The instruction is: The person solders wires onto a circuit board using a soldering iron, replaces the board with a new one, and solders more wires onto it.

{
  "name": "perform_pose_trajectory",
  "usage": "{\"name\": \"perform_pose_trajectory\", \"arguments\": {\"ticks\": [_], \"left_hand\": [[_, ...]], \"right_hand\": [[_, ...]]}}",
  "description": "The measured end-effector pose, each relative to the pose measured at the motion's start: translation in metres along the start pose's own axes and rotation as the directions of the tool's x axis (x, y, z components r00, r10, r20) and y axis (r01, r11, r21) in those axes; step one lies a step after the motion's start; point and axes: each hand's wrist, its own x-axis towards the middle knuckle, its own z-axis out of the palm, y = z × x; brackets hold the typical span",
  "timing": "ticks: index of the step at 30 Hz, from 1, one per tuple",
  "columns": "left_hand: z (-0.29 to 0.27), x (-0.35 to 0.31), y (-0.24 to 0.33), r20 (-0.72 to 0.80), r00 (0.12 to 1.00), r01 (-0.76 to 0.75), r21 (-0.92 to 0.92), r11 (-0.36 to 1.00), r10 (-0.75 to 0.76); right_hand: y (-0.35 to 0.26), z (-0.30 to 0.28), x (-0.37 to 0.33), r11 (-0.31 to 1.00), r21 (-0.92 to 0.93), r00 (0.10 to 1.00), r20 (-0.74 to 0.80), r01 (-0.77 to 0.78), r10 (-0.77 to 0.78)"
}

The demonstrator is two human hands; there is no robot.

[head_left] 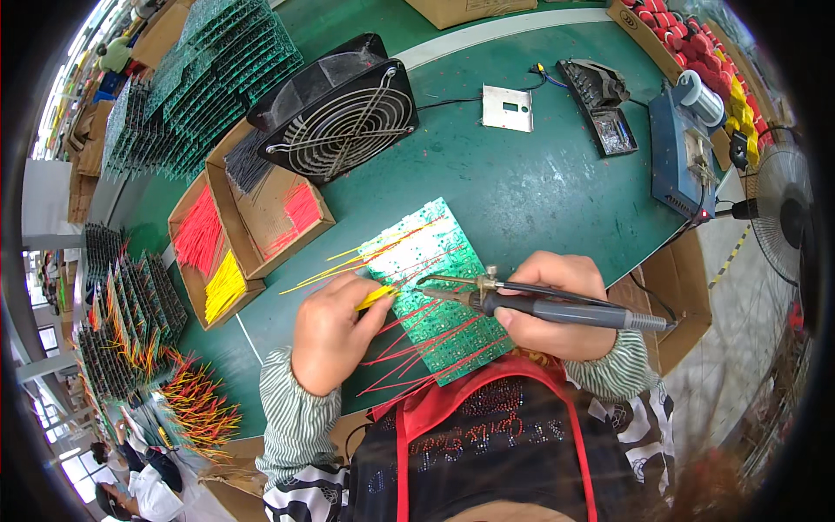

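Note:
A green circuit board [465, 326] lies on the green table in front of me, with red wires and some yellow wires attached across it. At its left edge my left hand [330, 329] is closed, pinching a small bunch of yellow wires [376, 297] between thumb and fingers, their ends over the board. My right hand [561, 304] wraps round a grey-handled soldering iron [565, 311] with a thin metal feed tube along its top. The iron's tip reaches over the middle of the board, close to the yellow wire ends; whether it touches them I cannot tell.
Left of the board stand cardboard trays [252, 265] of red, yellow and dark wires. Behind them is a black fan [352, 117], with stacked circuit boards [222, 74] farther left. A blue soldering station [674, 152] with a solder spool [700, 97] stands at right, near a tool box [600, 109].

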Motion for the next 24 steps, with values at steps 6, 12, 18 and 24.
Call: {"name": "perform_pose_trajectory", "arguments": {"ticks": [6, 12, 18, 24], "left_hand": [[0.006, 0.003, -0.015, -0.012, 1.000, -0.030, -0.096, 0.995, 0.029], [0.006, 0.005, -0.018, 0.026, 1.000, -0.001, -0.138, 0.990, 0.005], [0.004, 0.008, -0.015, 0.073, 0.997, 0.049, -0.148, 0.988, -0.038], [-0.002, 0.003, -0.015, -0.029, 0.999, 0.024, -0.079, 0.997, -0.026]], "right_hand": [[0.003, 0.012, 0.004, 0.998, 0.041, 0.999, -0.004, -0.038, 0.038], [0.007, 0.015, 0.009, 0.998, 0.063, 1.000, 0.006, -0.027, 0.027], [0.006, 0.011, 0.010, 0.999, 0.045, 1.000, 0.003, -0.021, 0.021], [0.008, 0.003, 0.007, 0.999, 0.015, 0.999, -0.019, 0.036, -0.036]]}}
